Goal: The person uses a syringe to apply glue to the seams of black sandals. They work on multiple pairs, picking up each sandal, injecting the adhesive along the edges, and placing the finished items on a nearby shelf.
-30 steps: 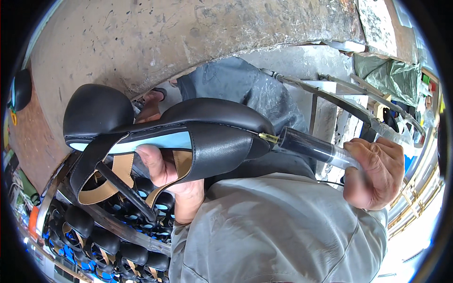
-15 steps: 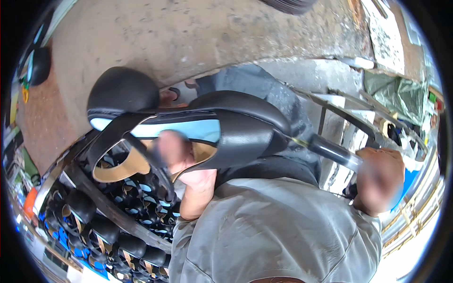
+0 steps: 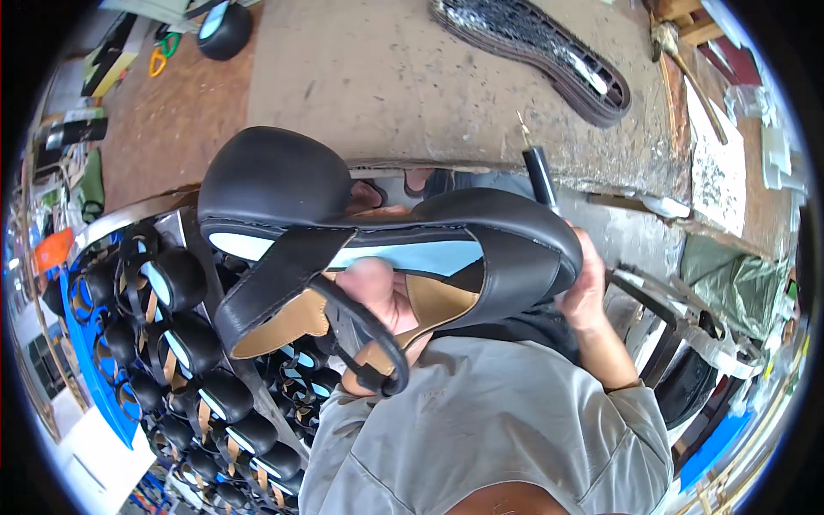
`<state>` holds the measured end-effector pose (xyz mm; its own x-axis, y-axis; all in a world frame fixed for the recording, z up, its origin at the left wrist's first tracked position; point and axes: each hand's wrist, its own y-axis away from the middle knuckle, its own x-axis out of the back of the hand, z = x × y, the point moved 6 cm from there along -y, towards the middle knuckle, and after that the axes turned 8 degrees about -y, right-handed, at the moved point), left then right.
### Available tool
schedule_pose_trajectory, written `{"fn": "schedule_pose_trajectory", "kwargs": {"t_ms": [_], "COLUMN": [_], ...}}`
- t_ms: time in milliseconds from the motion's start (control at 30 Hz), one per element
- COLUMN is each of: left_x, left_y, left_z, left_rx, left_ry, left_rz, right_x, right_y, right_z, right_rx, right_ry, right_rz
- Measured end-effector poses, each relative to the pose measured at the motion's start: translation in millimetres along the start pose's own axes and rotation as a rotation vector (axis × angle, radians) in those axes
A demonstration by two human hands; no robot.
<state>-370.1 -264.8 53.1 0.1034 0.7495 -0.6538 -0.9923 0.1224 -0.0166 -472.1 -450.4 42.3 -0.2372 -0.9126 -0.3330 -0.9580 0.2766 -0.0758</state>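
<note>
A black sandal with a thick heel, ankle strap, tan lining and light blue insole lies sideways in front of my body. My left hand reaches in through its opening and grips it, the thumb on the inside and other fingers partly hidden by straps. At the toe end, my right hand is partly hidden behind the shoe. An awl with a dark, tube-like handle and thin brass-coloured tip rises from that hand, pointing away from me and clear of the shoe.
A worn workbench spans the far side, with a dark shoe sole and orange-and-green-handled scissors on it. Several black sandals crowd a rack at my left. A metal frame stands at right.
My right hand has come in from the far right to the toe, and the awl has swung from pointing at the toe to pointing away. More of the bench shows.
</note>
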Motion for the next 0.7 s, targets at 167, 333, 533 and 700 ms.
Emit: {"fn": "schedule_pose_trajectory", "kwargs": {"t_ms": [167,333,533,700], "left_x": [-19,7,14,3], "left_y": [9,1,-16,-1], "left_z": [17,23,46,32], "left_rx": [-0.103,0.504,0.641,0.553], "left_ry": [-0.107,0.06,-0.421,-1.008], "left_rz": [0.017,-0.375,-0.999,-0.886], "right_x": [-32,2,-33,-47], "right_y": [-25,-66,-95,-98], "right_z": [-8,-34,-60,-56], "right_rx": [0.023,-0.201,-0.385,-0.44], "right_ry": [-0.317,-0.395,0.13,0.295], "right_rz": [0.137,-0.145,-0.46,-0.419]}}
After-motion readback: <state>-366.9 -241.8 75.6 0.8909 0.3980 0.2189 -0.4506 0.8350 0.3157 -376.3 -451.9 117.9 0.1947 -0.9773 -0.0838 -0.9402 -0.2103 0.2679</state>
